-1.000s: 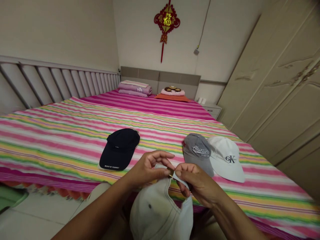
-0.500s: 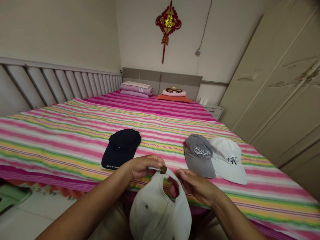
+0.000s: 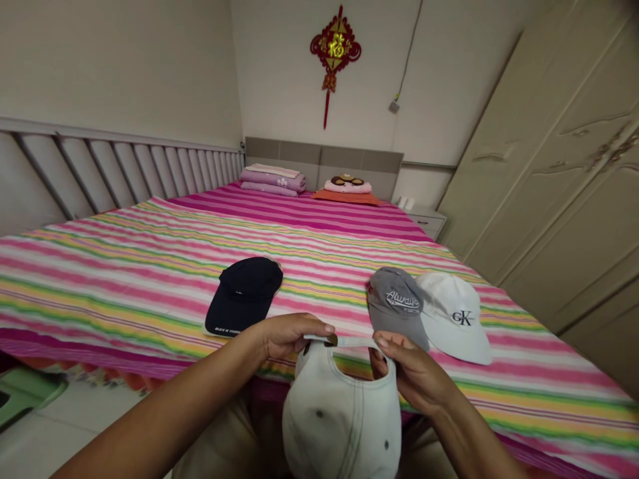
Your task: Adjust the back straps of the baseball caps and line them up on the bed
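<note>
A pale baseball cap (image 3: 344,426) hangs over my lap, its back strap and opening toward the bed. My left hand (image 3: 292,334) pinches the strap beside its small brass-coloured buckle (image 3: 331,340). At the strap's other end, my right hand (image 3: 412,369) grips the cap's edge between thumb and fingers; some of those fingers are behind the fabric. Beyond my left hand lies a dark navy cap (image 3: 247,289) with small lettering on its brim. A grey cap (image 3: 397,303) with white script rests past my right hand, against a white cap (image 3: 456,319) marked "CK".
The striped bedspread (image 3: 150,266) spreads ahead. Folded purple bedding (image 3: 272,179) and an orange pillow (image 3: 344,196) sit by the headboard (image 3: 359,163). A white railing (image 3: 124,163) runs along the left, a wardrobe (image 3: 549,179) along the right. A green stool (image 3: 30,396) stands lower left.
The pale cap has turned and shifted right, so its back opening now faces more squarely. My right hand has moved right and closed on the strap's end; my left still holds the buckle side.
</note>
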`<state>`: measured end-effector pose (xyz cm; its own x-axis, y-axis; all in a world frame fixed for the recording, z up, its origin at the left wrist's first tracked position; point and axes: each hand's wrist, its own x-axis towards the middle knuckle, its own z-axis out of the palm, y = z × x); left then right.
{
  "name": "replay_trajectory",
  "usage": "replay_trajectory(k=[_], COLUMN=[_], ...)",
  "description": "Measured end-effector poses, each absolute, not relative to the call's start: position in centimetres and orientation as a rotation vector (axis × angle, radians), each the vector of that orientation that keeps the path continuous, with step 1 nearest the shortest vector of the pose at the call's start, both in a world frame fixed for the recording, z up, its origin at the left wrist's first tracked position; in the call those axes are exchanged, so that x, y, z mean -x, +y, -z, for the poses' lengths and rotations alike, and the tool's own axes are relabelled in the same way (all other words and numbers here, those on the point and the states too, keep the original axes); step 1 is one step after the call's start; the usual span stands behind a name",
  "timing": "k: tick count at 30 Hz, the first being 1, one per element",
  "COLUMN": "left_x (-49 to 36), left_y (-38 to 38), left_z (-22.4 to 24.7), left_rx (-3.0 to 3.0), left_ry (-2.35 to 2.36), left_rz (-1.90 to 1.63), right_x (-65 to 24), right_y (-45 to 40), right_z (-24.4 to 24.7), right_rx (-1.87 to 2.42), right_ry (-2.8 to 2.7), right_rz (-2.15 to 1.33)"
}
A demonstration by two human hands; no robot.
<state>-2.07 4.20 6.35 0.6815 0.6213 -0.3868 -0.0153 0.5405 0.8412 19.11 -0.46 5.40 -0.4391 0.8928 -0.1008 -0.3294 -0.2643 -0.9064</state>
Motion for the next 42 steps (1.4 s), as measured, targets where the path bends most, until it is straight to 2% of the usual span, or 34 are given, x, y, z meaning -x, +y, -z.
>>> replay_trajectory(k=[22,31,38,42], left_x=[1.7,2.4,4.0,3.7], left_y=[1.9,3.5,3.7,3.4], left_z=[-5.4,-5.3,-3.8,-2.2], left_rx=[-0.913,-0.761,-0.806,-0.728], left_ry=[0.657,0.503,0.214,0.140], left_rz=[-0.652,-0.696,-0.709,-0.777], right_x=[-19.3,-21.1,-19.2,-18.4], right_y=[-2.3,-1.7,-1.5,-0.7], right_z=[-4.6,-2.4,-4.5,-5.3], right_rx=[0.729,0.667,0.442,0.475], right_ry=[-0.937,-1.102,-0.913,-0.836], right_rz=[-1.739,-2.034,-1.838,-1.727])
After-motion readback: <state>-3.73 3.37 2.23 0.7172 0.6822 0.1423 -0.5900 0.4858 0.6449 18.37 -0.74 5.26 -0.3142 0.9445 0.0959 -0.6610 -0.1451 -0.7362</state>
